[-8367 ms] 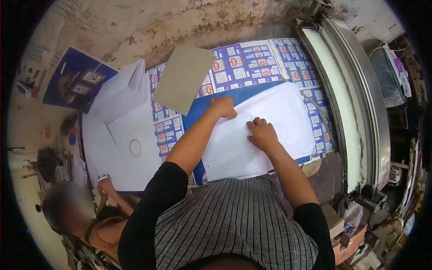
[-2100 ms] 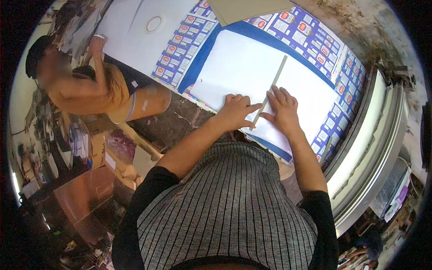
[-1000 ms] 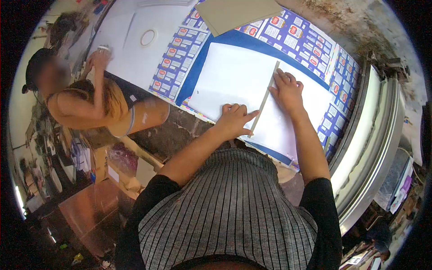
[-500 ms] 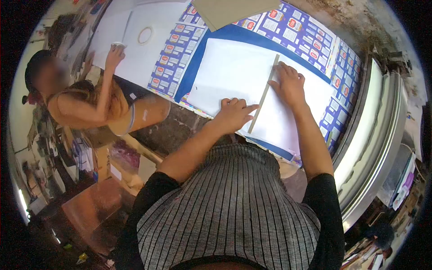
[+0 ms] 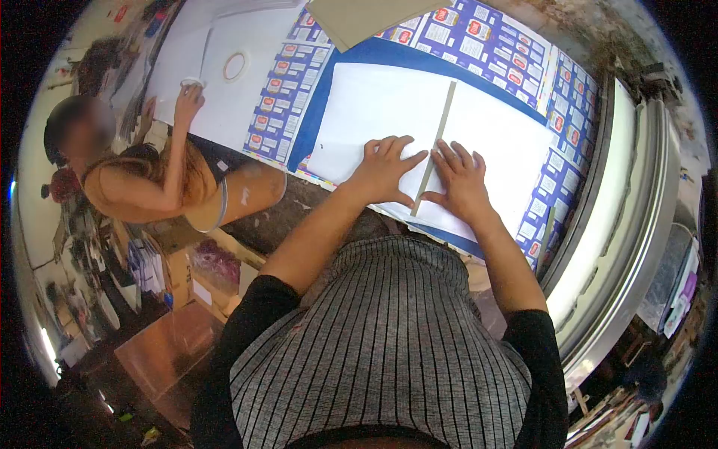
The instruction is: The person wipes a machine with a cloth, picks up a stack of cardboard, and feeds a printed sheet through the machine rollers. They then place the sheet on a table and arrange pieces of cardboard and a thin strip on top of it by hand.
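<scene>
Laying left hand (image 5: 383,173) palm down on white paper (image 5: 374,105), just left of narrow grey strip (image 5: 444,120). Spreading its fingers loosely, aiming index finger and thumb at the strip's left edge, thumb by the near end. Setting right hand (image 5: 462,178) palm down on the opposite side, fanning its fingers away from the body, angling thumb in toward the near end, index tip just beside the right edge. Holding both hands well open, closing on nothing, framing the strip from both sides; not telling how hard either is pressing. Bending both elbows, converging both forearms forward. Showing the strip flat on the white paper, slanting away and slightly rightward, above blue sheet (image 5: 313,112) and printed paper (image 5: 479,60). Also seeing grey-brown board (image 5: 370,19) past the blue sheet, tape ring (image 5: 226,74) farther left, near co-worker's hand (image 5: 188,107).
</scene>
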Action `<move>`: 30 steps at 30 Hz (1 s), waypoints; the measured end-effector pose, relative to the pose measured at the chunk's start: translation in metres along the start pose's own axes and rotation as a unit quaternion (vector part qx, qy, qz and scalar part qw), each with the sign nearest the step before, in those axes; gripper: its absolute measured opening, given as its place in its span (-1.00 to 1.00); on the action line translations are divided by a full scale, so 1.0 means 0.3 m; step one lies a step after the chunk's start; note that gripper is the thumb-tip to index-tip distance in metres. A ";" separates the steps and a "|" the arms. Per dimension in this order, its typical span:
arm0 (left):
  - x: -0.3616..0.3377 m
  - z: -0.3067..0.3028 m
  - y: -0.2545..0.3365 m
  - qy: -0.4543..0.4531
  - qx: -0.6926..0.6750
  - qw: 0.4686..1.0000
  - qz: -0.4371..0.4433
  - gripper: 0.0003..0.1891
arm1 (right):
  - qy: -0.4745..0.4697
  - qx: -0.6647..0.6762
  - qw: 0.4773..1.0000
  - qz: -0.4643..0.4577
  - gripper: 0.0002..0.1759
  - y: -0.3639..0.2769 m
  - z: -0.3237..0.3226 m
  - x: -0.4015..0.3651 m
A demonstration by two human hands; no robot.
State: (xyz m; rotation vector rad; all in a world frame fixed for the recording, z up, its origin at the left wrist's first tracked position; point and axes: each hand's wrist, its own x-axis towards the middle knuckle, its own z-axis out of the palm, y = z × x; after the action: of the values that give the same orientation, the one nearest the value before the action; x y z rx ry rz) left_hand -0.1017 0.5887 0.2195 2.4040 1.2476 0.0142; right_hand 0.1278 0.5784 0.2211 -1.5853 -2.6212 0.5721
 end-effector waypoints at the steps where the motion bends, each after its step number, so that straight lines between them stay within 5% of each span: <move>1: -0.001 0.001 0.004 0.000 0.000 1.000 -0.004 0.19 | -0.001 0.000 1.000 0.001 0.08 0.000 0.001 -0.001; 10: 0.005 -0.009 0.007 -0.019 0.001 1.000 -0.017 0.17 | -0.004 0.002 1.000 0.001 0.09 -0.007 -0.004 0.004; 18: 0.023 -0.045 0.039 -0.048 0.030 0.998 -0.035 0.18 | -0.060 0.023 0.998 0.019 -0.23 0.040 -0.115 0.139; 21: 0.028 -0.053 0.047 -0.059 0.037 0.997 -0.044 0.18 | 0.072 -0.074 0.993 0.061 -0.29 0.111 -0.048 0.268; 30: 0.025 -0.058 0.037 -0.057 0.033 0.997 -0.034 0.11 | 0.046 -0.095 0.991 0.087 -0.25 0.102 -0.086 0.307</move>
State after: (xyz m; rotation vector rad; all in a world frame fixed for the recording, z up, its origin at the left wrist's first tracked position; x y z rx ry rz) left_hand -0.0920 0.5954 0.2382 2.3804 1.2936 -0.1854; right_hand 0.1147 0.6779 0.2201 -1.8584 -2.5541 0.2520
